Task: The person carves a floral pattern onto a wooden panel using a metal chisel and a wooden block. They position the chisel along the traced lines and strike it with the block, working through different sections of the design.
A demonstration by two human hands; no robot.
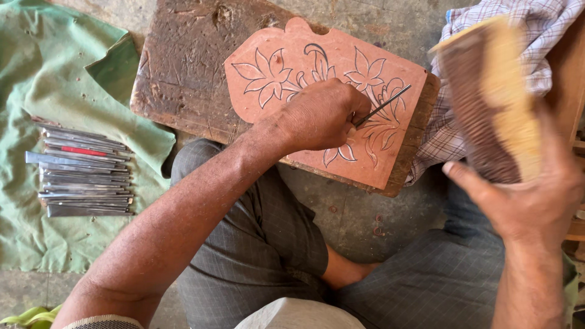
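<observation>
Left hand, fingers curled together, pinches a thin metal chisel whose shaft points toward 2 o'clock over the reddish panel bearing a white flower outline. The panel lies on a dark wooden block. Right hand, at 3 o'clock, grips a blurred wooden mallet. Spare chisels lie on green cloth at 9 o'clock.

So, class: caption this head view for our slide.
Left hand sets a chisel on a flower-carved panel; right hand raises a mallet.

Thin chisel tilted on flower-carved reddish panel
</observation>
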